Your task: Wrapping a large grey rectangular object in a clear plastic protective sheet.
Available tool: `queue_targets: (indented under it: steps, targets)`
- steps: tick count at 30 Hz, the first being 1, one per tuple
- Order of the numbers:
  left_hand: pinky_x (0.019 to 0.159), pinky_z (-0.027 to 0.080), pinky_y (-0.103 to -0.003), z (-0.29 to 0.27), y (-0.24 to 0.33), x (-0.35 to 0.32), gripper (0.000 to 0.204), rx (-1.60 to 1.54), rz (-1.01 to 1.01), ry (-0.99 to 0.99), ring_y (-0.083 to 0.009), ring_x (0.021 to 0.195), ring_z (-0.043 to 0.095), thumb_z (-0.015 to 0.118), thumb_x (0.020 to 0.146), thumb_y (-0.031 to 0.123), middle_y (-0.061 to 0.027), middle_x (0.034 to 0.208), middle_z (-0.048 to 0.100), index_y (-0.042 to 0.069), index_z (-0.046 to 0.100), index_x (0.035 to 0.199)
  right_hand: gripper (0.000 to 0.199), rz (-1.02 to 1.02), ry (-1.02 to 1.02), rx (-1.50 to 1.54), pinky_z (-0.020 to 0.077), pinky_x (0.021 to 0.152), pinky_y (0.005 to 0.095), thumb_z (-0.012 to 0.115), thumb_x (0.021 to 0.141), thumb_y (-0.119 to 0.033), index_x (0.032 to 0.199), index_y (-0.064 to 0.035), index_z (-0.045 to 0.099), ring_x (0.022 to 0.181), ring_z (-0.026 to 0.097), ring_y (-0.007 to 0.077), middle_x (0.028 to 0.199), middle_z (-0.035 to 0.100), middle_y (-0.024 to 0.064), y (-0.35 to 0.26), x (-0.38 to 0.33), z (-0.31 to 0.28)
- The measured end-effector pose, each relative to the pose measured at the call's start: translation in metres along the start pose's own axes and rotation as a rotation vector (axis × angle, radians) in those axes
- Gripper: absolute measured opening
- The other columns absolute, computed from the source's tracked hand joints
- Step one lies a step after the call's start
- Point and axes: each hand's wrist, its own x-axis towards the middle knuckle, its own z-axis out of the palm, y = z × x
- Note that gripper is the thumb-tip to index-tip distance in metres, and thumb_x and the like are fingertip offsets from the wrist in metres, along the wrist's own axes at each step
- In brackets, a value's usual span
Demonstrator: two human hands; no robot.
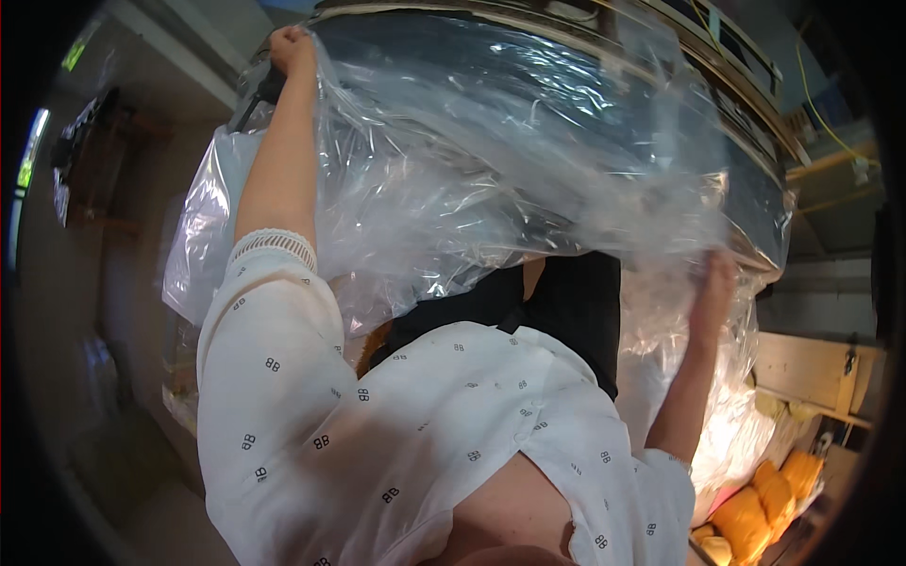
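Observation:
A large sheet of clear crinkled plastic film (491, 160) is draped over a big dark round object (585, 104) with a metal rim in front of me. My left hand (291, 49) is raised to the upper left and grips the film's edge at the top of the object. My right hand (714, 283) is lower on the right, pressed into the film with fingers closed on a fold. A dark garment (557, 302) hangs below the film in the middle. My white patterned sleeves and top fill the lower part of the view.
Yellow-orange bundles in clear bags (764, 500) lie at the lower right beside a wooden bench (812, 373). A yellow cable (821, 113) runs along the upper right. A dim wall and dark fixtures (94, 151) stand at the left.

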Motion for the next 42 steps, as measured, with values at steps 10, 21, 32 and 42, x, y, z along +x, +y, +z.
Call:
queue_targets:
  steps: [10, 21, 32, 42]
  targets:
    - [0.076, 0.042, -0.041, 0.037, -0.015, 0.003, 0.02, -0.063, 0.142, -0.146, -0.0344, 0.087, 0.056, 0.051, 0.082, 0.024, -0.0174, 0.087, 0.06, 0.006, 0.057, 0.087, 0.019, -0.092, -0.1, -1.914, 0.0444, 0.066, 0.0453, 0.06, 0.076, -0.02, 0.082, -0.0025, 0.056, 0.079, 0.058, 0.0382, 0.082, 0.06, 0.0185, 0.054, 0.065, -0.172]
    - [0.076, 0.043, -0.039, 0.037, -0.038, 0.013, 0.021, -0.042, 0.071, -0.14, -0.0321, 0.085, 0.056, 0.051, 0.084, 0.024, -0.0176, 0.09, 0.06, 0.005, 0.056, 0.091, 0.038, -0.88, -0.603, -0.941, 0.0399, 0.089, 0.0379, 0.062, 0.078, -0.017, 0.11, 0.0012, 0.051, 0.103, 0.049, 0.0311, 0.109, 0.053, 0.0159, -0.012, -0.052, 0.18]
    - [0.075, 0.042, -0.039, 0.04, -0.055, 0.028, 0.016, -0.023, 0.17, -0.033, -0.0325, 0.083, 0.056, 0.052, 0.082, 0.019, -0.0178, 0.086, 0.059, 0.004, 0.056, 0.087, 0.039, -0.9, -0.822, -0.819, 0.0417, 0.088, 0.0365, 0.064, 0.073, -0.013, 0.111, -0.0119, 0.056, 0.107, 0.05, 0.0271, 0.11, 0.056, 0.0064, -0.001, -0.041, 0.232]
    - [0.069, 0.046, -0.036, 0.004, 0.025, -0.019, 0.015, -0.229, 0.029, -0.073, -0.0288, 0.072, 0.06, 0.059, 0.077, 0.019, -0.0129, 0.076, 0.061, 0.005, 0.056, 0.082, 0.027, -0.728, -0.783, -1.024, 0.0461, 0.075, 0.0404, 0.063, 0.072, -0.011, 0.099, -0.0104, 0.06, 0.09, 0.057, 0.0318, 0.095, 0.059, 0.0125, 0.044, -0.015, 0.237]
